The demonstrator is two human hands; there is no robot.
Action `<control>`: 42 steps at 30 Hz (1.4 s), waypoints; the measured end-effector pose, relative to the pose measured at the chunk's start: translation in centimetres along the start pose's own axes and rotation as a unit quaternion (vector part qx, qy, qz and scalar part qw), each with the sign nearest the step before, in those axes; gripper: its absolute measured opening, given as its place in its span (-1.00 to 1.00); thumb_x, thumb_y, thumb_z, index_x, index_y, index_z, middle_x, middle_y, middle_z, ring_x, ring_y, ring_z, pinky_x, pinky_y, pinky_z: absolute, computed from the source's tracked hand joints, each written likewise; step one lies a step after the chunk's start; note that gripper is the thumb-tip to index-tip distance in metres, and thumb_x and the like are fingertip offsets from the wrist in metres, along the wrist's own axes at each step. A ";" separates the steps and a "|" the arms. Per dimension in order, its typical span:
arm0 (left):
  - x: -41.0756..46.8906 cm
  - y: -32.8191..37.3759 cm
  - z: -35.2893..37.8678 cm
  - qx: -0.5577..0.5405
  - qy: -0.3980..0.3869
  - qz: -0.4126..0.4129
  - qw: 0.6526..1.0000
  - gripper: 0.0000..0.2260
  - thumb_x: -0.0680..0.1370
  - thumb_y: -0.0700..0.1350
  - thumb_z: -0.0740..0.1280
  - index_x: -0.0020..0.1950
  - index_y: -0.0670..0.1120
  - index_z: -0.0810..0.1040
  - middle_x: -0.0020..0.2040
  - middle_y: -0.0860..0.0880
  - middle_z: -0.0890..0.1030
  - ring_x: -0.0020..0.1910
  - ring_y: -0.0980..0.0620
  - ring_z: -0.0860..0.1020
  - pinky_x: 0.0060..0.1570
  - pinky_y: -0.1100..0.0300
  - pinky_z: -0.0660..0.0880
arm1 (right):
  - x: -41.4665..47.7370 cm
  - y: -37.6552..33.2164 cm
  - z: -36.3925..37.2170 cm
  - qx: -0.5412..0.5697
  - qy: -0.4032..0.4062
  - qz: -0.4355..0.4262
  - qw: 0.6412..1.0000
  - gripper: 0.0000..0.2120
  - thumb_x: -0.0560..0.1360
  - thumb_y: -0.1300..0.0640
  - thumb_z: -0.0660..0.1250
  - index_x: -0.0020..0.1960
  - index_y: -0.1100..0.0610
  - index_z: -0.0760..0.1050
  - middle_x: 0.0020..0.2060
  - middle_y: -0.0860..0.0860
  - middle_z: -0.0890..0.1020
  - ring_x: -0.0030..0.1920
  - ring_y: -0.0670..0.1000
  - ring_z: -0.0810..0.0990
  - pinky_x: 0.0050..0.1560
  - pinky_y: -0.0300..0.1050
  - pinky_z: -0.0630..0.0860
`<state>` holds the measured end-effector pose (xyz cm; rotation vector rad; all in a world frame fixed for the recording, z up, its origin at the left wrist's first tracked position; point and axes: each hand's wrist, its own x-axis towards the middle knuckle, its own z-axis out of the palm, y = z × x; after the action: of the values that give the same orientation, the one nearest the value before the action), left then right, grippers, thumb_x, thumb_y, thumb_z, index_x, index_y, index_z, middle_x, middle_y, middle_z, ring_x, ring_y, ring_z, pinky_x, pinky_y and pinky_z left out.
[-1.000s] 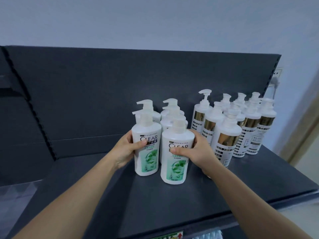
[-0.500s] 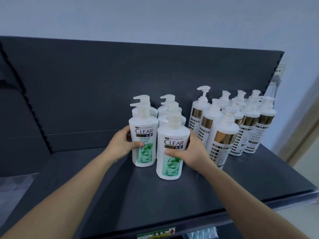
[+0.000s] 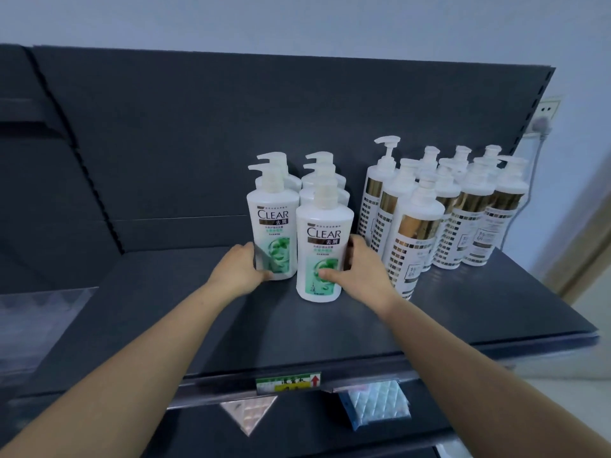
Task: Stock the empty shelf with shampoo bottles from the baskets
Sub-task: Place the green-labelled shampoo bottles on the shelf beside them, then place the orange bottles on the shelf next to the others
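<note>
Two white CLEAR shampoo pump bottles with green labels stand upright on the dark shelf (image 3: pixel 297 332). My left hand (image 3: pixel 239 272) wraps the base of the left bottle (image 3: pixel 272 219), thumb on its lower front. My right hand (image 3: pixel 363 272) holds the front bottle (image 3: pixel 324 233) low on its right side, thumb across the green label. Behind them stand more CLEAR bottles (image 3: pixel 322 180) in two rows. To the right is a group of several white bottles with gold bands (image 3: pixel 416 226), close to my right hand.
The shelf's left half and front strip are bare. A price tag (image 3: pixel 287 382) sits on the front rail, with a blue-and-white packet (image 3: pixel 377 403) on the level below. A wall socket with a plug (image 3: pixel 545 114) is at the right, beyond the back panel.
Both hands have slid down from the middle of the two bottles to their bases. The bottles now stand on the shelf in front of the CLEAR rows.
</note>
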<state>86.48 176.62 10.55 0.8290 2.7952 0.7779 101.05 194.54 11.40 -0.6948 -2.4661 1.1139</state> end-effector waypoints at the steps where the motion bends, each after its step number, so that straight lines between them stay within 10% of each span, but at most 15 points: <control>1: -0.7 0.1 0.1 0.022 -0.008 0.008 1.000 -0.55 0.47 0.00 0.44 0.29 -0.08 0.42 0.22 -0.09 0.48 0.23 -0.06 0.43 0.04 0.15 0.37 | -0.5 0.1 -0.1 -0.021 -0.004 0.005 1.000 -0.28 0.33 -0.02 0.58 0.37 0.10 0.33 0.29 0.03 0.55 0.28 0.08 0.54 0.28 0.10 0.49; 23: -17.3 4.5 3.4 0.208 -0.024 0.348 0.914 -0.58 0.50 0.03 0.36 0.28 -0.12 0.41 0.28 -0.07 0.45 0.32 -0.08 0.35 0.41 0.02 0.20 | -24.0 1.7 -0.9 -0.299 0.029 0.130 0.945 -0.41 0.52 -0.04 0.35 0.48 0.11 0.28 0.38 0.09 0.42 0.41 0.14 0.34 0.36 -0.01 0.33; 42: -40.3 19.1 17.9 0.171 -0.153 0.526 0.819 -0.58 0.51 0.02 0.38 0.30 -0.12 0.42 0.28 -0.10 0.46 0.28 -0.08 0.40 0.25 0.09 0.36 | -54.2 11.7 -11.1 -0.320 0.075 0.359 0.873 -0.43 0.52 -0.05 0.35 0.45 0.09 0.30 0.36 0.09 0.41 0.37 0.14 0.35 0.31 0.04 0.39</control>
<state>134.09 176.48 3.82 2.3753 2.0214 0.1343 154.35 177.45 3.52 -1.9241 -2.4676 0.3403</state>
